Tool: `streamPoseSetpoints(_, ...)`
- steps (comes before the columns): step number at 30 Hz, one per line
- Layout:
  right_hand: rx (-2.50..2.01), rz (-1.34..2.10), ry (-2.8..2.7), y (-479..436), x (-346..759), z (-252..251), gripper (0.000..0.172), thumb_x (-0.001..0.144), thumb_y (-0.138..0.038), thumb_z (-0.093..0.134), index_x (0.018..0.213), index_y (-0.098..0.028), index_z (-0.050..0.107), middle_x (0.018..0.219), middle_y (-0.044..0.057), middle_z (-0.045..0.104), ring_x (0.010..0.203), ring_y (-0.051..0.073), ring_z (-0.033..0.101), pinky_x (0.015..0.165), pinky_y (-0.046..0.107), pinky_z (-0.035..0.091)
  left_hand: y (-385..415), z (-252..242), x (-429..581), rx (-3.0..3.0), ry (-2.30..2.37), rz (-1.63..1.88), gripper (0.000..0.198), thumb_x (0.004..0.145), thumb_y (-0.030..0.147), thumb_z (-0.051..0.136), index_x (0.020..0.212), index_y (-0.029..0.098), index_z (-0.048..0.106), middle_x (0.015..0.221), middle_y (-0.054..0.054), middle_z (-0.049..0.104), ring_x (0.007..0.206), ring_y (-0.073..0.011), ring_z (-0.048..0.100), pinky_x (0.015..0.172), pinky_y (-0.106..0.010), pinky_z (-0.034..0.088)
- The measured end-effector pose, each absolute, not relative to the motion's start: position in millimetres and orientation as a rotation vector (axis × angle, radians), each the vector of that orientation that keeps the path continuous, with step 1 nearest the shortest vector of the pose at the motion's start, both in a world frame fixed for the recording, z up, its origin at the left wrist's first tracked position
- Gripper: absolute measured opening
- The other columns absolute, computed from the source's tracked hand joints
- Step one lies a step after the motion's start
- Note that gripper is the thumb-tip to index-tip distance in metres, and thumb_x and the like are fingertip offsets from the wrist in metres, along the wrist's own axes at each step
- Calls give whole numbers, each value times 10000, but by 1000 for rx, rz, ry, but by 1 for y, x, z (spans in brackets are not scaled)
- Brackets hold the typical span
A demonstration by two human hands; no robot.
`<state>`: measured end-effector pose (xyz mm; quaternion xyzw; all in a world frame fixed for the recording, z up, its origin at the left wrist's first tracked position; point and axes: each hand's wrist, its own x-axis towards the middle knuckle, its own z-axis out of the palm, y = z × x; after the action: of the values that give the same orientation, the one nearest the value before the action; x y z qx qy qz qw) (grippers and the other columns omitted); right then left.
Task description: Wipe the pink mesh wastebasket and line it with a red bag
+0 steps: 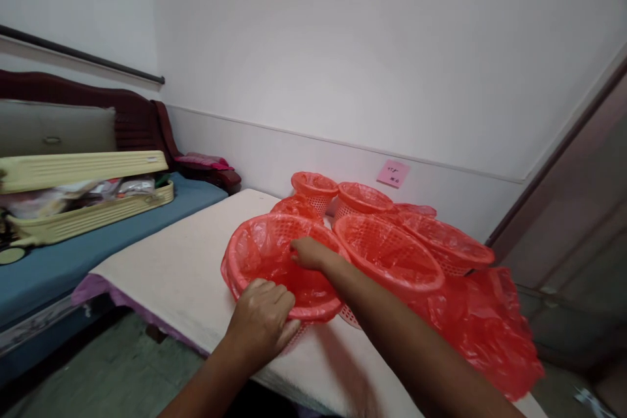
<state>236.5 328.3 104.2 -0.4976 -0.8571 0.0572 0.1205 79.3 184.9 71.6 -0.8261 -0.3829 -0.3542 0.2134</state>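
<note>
A red plastic basket (289, 313) with perforated sides stands tilted on the pale table, lined with a thin red plastic bag (259, 255) that folds over its rim. My left hand (264, 313) is closed over the near rim, fingers on top and thumb outside below. Reaching across the opening, my right hand (307, 253) has its fingers curled inside the lined basket; whatever they hold is hidden. Right beside it is another lined basket (392, 251), partly behind my right forearm.
More lined baskets (365, 198) stand against the wall, below a pink note (393, 173). Loose red plastic bags (480, 326) lie at the table's right side. Left of the pale table (196, 261) is a bed (196, 192) carrying an opened cream case (93, 212).
</note>
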Motion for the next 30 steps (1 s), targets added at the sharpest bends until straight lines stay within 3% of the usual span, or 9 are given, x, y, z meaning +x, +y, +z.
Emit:
streamPoseSetpoints(2, -1471, 157, -2497, 334, 238, 118, 91, 837, -168, 670, 923, -149, 691, 907, 66, 725, 830, 199, 664, 780, 360, 527, 188, 72, 78, -2304, -1066, -992, 226, 729, 256, 728, 695, 222, 507, 655, 17, 569, 633, -203, 493, 640, -364, 323)
streamPoseSetpoints(4, -1462, 136, -2439, 328, 245, 129, 175, 836, -114, 607, 988, -142, 690, 941, 99, 732, 865, 224, 662, 790, 356, 502, 190, 71, 78, -2315, -1066, -1007, 229, 720, 253, 744, 697, 219, 518, 658, 14, 576, 635, -206, 503, 634, -368, 331)
streamPoseSetpoints(11, -1264, 163, -2323, 248, 264, 129, 143, 904, -134, 523, 984, -164, 638, 955, 58, 696, 879, 172, 642, 803, 295, 477, 187, 70, 76, -2380, -1065, -1104, 193, 751, 244, 726, 695, 202, 546, 670, -12, 596, 637, -225, 529, 616, -387, 380)
streamPoseSetpoints(14, -1130, 165, -2258, 219, 268, 112, 136, 932, -167, 492, 963, -179, 624, 908, 50, 658, 845, 175, 622, 784, 311, 475, 175, 69, 71, -2442, -1063, -1220, 187, 786, 312, 709, 867, 173, 614, 816, -41, 657, 788, -241, 593, 818, -440, 458)
streamPoseSetpoints(16, -1083, 153, -2229, 209, 271, 101, 170, 960, -191, 450, 970, -184, 620, 893, 53, 645, 838, 180, 617, 776, 320, 476, 163, 67, 64, -2463, -1075, -1381, 367, 776, 336, 723, 1087, 176, 611, 1031, -56, 689, 997, -243, 611, 1054, -468, 378)
streamPoseSetpoints(18, -1060, 122, -2181, 205, 274, 92, 197, 976, -199, 419, 975, -182, 616, 883, 57, 642, 835, 181, 619, 772, 319, 477, 151, 61, 54, -2406, -1160, -1629, 434, 777, 312, 717, 1185, 235, 590, 1158, -31, 674, 1125, -217, 584, 1136, -436, 308)
streamPoseSetpoints(22, -997, -7, -2097, 205, 274, 81, 208, 980, -198, 406, 984, -169, 612, 858, 60, 634, 807, 177, 616, 742, 307, 470, 139, 45, 29, -1988, -1651, -2279, 259, 833, 378, 651, 1049, 238, 632, 1040, -45, 668, 1024, -211, 615, 959, -390, 475)
streamPoseSetpoints(26, -927, -163, -2042, 205, 271, 74, 221, 988, -210, 393, 986, -164, 610, 845, 59, 633, 795, 182, 599, 737, 321, 443, 140, 33, 17, -1495, -2146, -2898, 396, 811, 520, 636, 955, 152, 607, 871, -71, 663, 806, -204, 666, 779, -387, 572)
streamPoseSetpoints(30, -900, -226, -2007, 203, 270, 66, 244, 994, -204, 368, 983, -165, 609, 831, 56, 634, 778, 183, 581, 736, 336, 409, 141, 34, 29, -1322, -2300, -3333, 285, 790, 364, 695, 906, 121, 606, 897, -111, 682, 781, -192, 691, 730, -348, 592)
